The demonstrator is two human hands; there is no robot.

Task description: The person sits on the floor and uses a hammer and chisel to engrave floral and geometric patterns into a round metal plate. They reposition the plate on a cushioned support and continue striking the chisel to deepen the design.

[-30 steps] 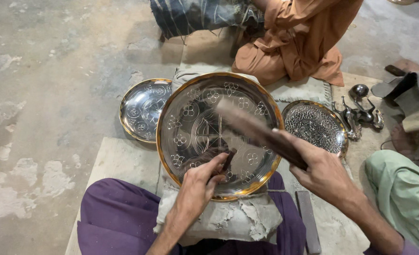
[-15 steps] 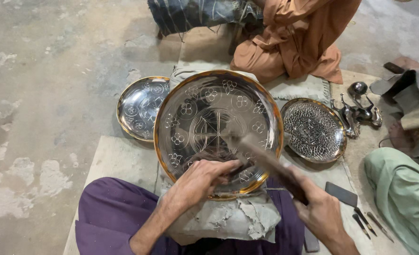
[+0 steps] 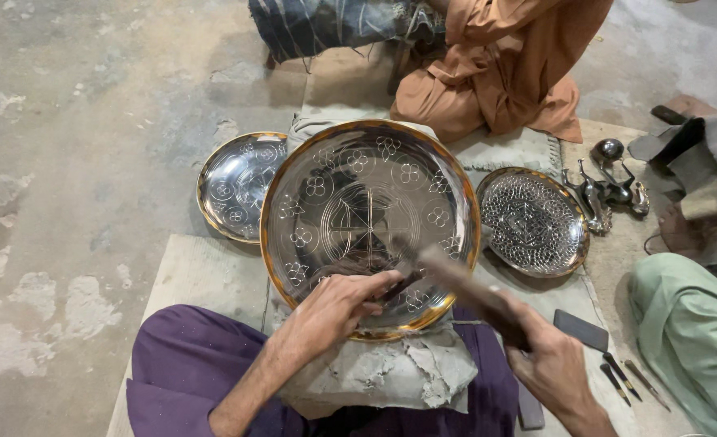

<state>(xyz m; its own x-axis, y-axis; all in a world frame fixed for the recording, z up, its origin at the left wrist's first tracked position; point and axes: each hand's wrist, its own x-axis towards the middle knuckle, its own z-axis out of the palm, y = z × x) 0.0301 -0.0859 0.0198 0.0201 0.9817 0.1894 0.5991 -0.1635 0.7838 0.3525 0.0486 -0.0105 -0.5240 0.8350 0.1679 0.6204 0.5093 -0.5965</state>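
On a cloth-wrapped, clay-like pad point(image 3: 391, 376) across the lap of a person in purple, a large round metal tray point(image 3: 370, 222) with a golden rim is seen from above, tilted slightly toward the camera. Engraved flower motifs are spread around its broad border and a star-like figure with rings is cut at its centre; the work is judged well advanced, though the strip nearest the person, partly hidden by the hands, appears to be the part now being worked, and how much remains there cannot be told. The left hand point(image 3: 338, 307) is closed around a small dark chisel point(image 3: 399, 285), whose tip is pressed to the tray's near edge. The right hand point(image 3: 556, 368) is clamped on the handle of a dark, blurred hammer point(image 3: 463, 285), held just above the chisel. A smaller engraved plate point(image 3: 233, 186) lies just left of the tray, touching or slightly under it; a densely patterned plate point(image 3: 532, 222) lies to the right. Small metal figurines point(image 3: 609, 182) stand further right, and thin spare tools point(image 3: 625, 380) with a flat dark block point(image 3: 582, 330) lie beside the right hand. Other people, seen only as orange cloth point(image 3: 504, 73) and pale green cloth point(image 3: 686, 340), sit nearby. No packages, labels or signs are visible.
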